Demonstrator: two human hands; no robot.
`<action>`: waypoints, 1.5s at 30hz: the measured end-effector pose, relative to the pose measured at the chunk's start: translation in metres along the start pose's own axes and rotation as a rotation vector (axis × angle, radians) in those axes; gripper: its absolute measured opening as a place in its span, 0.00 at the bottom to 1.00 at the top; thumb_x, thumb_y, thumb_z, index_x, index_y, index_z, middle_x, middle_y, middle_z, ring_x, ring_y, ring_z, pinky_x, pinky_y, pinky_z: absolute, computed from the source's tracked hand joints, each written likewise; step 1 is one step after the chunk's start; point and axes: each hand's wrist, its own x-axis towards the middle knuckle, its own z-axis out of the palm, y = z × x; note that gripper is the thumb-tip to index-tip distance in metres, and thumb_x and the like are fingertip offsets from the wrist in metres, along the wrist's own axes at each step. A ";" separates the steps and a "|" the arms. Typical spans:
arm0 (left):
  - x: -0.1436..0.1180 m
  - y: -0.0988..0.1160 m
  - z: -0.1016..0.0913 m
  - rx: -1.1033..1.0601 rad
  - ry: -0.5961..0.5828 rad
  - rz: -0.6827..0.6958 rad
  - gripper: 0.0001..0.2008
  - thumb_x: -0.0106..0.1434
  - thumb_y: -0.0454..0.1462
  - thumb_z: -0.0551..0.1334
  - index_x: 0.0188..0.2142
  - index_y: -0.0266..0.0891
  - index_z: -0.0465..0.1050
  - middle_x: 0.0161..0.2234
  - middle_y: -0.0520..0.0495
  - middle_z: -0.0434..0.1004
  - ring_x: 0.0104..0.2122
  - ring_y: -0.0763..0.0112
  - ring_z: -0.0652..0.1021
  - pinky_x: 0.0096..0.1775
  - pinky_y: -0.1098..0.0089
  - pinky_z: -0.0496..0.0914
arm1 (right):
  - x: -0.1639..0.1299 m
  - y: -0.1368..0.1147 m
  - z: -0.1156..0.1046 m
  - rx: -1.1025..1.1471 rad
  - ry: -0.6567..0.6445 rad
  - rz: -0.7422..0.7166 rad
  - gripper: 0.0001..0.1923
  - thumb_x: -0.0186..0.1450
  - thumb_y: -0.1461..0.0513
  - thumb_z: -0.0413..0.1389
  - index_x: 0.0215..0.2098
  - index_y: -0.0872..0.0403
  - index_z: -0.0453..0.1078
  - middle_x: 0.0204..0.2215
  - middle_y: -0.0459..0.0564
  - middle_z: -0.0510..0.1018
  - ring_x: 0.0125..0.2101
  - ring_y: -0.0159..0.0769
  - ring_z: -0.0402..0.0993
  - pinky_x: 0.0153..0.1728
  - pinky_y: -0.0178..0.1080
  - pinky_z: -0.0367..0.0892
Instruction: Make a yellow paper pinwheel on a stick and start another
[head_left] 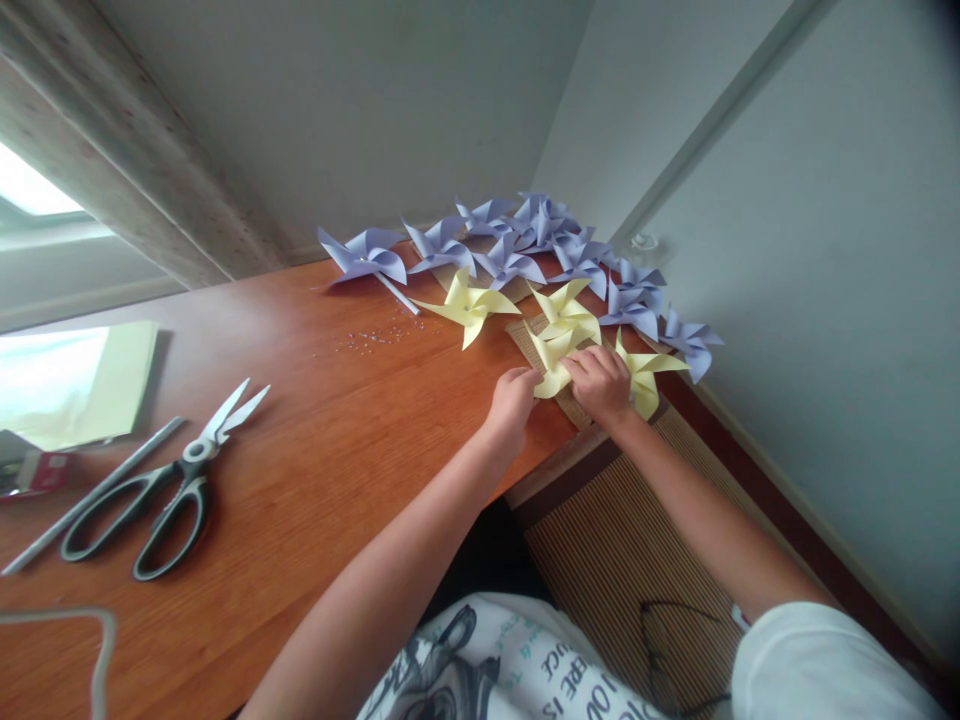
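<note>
In the head view, just right of the frame's centre, a yellow pinwheel [551, 362] sits between the left hand [513, 408] and right hand [602, 384], each grip pinched on its paper. Three other yellow ones [472, 305] lie near it on the tabletop [337, 430]; lavender pinwheels [507, 264] spread above. Scissors [196, 452] lie lower left.

White short-sleeved shirt [525, 665], dark drawing [450, 670] and black and teal lettering [574, 672] across its front; forearms [412, 550] and hands [598, 382] bare.
</note>
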 end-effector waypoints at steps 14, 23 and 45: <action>0.012 -0.005 -0.003 -0.106 -0.004 -0.084 0.04 0.48 0.34 0.63 0.24 0.39 0.67 0.29 0.47 0.74 0.37 0.66 0.76 0.43 0.66 0.71 | 0.001 0.001 0.000 0.026 -0.001 0.030 0.14 0.69 0.68 0.53 0.40 0.50 0.79 0.38 0.51 0.83 0.41 0.43 0.70 0.42 0.44 0.60; 0.030 0.001 0.005 -0.099 -0.025 -0.146 0.06 0.51 0.35 0.65 0.31 0.37 0.74 0.34 0.45 0.76 0.36 0.65 0.77 0.43 0.64 0.73 | -0.001 0.004 0.000 0.039 0.029 0.060 0.13 0.70 0.68 0.52 0.40 0.49 0.79 0.38 0.49 0.83 0.41 0.42 0.71 0.43 0.43 0.61; 0.043 -0.009 0.017 0.021 0.001 -0.154 0.11 0.49 0.33 0.67 0.34 0.37 0.77 0.29 0.46 0.78 0.33 0.62 0.78 0.35 0.66 0.73 | 0.006 0.001 -0.026 0.087 0.051 -0.037 0.12 0.71 0.67 0.53 0.42 0.50 0.79 0.39 0.50 0.84 0.41 0.42 0.72 0.43 0.44 0.62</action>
